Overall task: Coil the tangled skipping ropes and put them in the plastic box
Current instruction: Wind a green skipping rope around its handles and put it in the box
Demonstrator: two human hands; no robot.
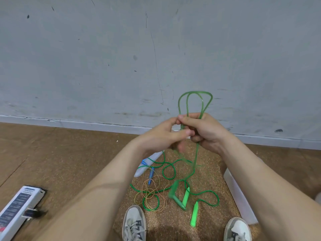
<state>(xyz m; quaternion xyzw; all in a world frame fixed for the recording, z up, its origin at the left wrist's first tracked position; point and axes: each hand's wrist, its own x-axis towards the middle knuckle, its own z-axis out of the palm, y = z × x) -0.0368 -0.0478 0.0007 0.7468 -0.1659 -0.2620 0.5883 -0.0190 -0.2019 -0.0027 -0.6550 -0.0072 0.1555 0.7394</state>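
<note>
My right hand grips a bundle of green skipping rope whose loops stand up above the fist. My left hand meets it from the left and pinches the same rope by the fingertips. The rope's tail hangs down to a blurred green handle swinging above the floor. Two light green handles lie on the cork mat with more green rope. A thin orange-gold rope with a blue handle lies tangled beside them. The plastic box shows its white edge at right.
My two grey sneakers stand at the mat's front edge. A white device with printed text lies on the wooden floor at lower left. A white flat object lies under my left forearm. A grey wall stands close ahead.
</note>
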